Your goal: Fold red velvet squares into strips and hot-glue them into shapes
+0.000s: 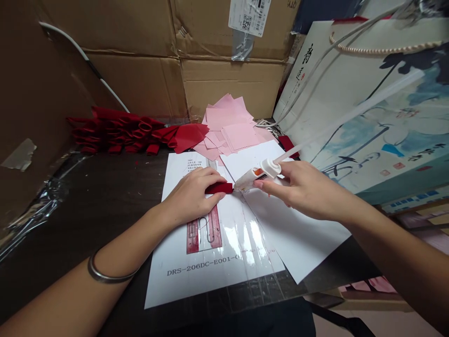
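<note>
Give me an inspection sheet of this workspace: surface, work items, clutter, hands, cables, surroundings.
Surface: dark tabletop, with printed sheet partly under glossy clear film.
Work items: red piece; white glue gun, nozzle at the piece's right end, contact unclear.
Clutter: red fabric-like pile back left; pink squares back centre.
Hands: left hand pinches the red piece; right hand grips the glue gun.
Cables: white cable, left; grey cable, right.
Surroundings: cardboard behind; patterned bag right.
</note>
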The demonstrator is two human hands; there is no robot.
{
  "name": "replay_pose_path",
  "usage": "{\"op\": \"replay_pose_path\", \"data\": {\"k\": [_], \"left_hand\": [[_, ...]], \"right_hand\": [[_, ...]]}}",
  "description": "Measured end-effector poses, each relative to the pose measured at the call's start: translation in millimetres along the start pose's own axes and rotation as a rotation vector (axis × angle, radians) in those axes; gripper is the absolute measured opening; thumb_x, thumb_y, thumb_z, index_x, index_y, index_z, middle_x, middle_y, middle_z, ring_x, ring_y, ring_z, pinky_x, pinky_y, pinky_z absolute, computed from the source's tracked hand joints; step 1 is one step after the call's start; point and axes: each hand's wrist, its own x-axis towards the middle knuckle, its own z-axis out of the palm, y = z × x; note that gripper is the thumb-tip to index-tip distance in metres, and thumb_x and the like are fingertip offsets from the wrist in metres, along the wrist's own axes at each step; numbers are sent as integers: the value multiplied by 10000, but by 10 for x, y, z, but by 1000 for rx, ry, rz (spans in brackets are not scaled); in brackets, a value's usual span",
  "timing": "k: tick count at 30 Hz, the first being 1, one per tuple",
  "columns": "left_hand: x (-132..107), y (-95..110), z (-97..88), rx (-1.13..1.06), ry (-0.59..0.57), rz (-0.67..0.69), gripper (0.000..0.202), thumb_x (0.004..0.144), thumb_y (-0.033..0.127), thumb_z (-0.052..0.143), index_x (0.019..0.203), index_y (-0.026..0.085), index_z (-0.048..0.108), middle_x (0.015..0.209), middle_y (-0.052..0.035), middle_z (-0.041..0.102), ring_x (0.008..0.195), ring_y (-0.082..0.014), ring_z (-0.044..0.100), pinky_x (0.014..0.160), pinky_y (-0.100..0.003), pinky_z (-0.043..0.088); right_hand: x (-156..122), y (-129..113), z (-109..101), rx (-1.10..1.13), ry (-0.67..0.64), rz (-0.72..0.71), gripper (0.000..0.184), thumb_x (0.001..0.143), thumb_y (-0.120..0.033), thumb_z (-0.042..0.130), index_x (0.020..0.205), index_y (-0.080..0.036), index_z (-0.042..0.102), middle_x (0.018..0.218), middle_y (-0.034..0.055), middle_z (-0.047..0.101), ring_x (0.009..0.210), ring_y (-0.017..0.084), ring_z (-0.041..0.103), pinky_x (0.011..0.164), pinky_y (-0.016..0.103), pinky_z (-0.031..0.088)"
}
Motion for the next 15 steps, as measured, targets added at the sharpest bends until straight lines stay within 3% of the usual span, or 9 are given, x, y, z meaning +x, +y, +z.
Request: {"op": "replay_pose_path", "data": {"k": [4,7,10,15], "left_hand": [[2,1,0,39,18,-3,195,911,270,567,1063,217,679,1042,-37,673,966,-217,567,880,-374,442],[5,12,-2,97,49,-4,215,944,286,528,1061,213,693,1028,-37,704,923,-214,559,859,-375,435],[3,22,-4,144,123,21,234,958,302,523,1087,217,699,1044,-29,726,890,-208,544,840,-375,429],[2,22,-10,139,299,150,250,982,272,498,1127,207,691,1086,-38,729,879,-192,569,827,-372,421]], "right_hand": [[-25,78,9,37,81,133,388,887,-548,514,715,-217,619,669,15,621,614,170,546,566,302,350],[5,253,137,57,225,136,400,892,-555,503,742,-215,651,714,27,633,648,180,558,601,316,375],[97,464,299,97,370,170,438,867,-585,525,701,-199,649,638,18,578,587,170,516,562,319,354],[158,634,356,79,340,166,451,868,-595,512,784,-189,691,691,43,639,617,196,574,565,338,413]]}}
